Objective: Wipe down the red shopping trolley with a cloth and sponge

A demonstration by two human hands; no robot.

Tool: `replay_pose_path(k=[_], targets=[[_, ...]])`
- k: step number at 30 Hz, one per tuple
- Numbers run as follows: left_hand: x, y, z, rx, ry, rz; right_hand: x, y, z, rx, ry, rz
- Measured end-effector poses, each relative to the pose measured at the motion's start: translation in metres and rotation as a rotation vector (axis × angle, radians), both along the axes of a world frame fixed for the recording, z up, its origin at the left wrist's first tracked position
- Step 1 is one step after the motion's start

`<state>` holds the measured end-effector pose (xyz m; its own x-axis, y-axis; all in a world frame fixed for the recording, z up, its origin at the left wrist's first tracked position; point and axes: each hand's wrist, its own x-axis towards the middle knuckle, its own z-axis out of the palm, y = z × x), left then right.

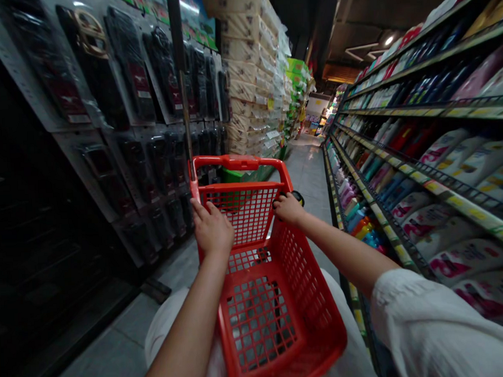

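A red plastic shopping basket is held up in front of me, tilted with its open side toward me and nothing inside it. My left hand grips its left rim, fingers curled over the edge. My right hand is closed on the right rim near a small dark wheel. The basket's red handle stands out at the far end.
I stand in a narrow shop aisle with a grey tiled floor. Dark packaged goods hang on a pegboard wall at left. Shelves of bagged and bottled goods run along the right. Stacked paper packs rise farther ahead.
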<state>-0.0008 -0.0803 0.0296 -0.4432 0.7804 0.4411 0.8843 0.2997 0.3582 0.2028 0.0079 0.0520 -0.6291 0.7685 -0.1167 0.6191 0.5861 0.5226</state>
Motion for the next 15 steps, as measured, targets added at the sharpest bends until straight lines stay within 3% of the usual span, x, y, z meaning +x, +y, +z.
replay_pose_path(k=[2, 5, 11, 15], targets=[[0.000, 0.001, -0.001, 0.000, -0.007, 0.000, -0.002, 0.011, 0.002, -0.009, 0.010, -0.018], [0.000, 0.004, -0.002, -0.013, -0.017, -0.003, -0.002, -0.005, -0.013, -0.141, -0.100, 0.014], [0.000, 0.008, -0.004, -0.015, -0.024, -0.032, 0.008, -0.101, -0.066, -0.396, -0.279, 0.139], [0.000, 0.008, -0.003, -0.015, -0.053, -0.038, 0.012, -0.137, -0.082, -0.606, -0.334, 0.193]])
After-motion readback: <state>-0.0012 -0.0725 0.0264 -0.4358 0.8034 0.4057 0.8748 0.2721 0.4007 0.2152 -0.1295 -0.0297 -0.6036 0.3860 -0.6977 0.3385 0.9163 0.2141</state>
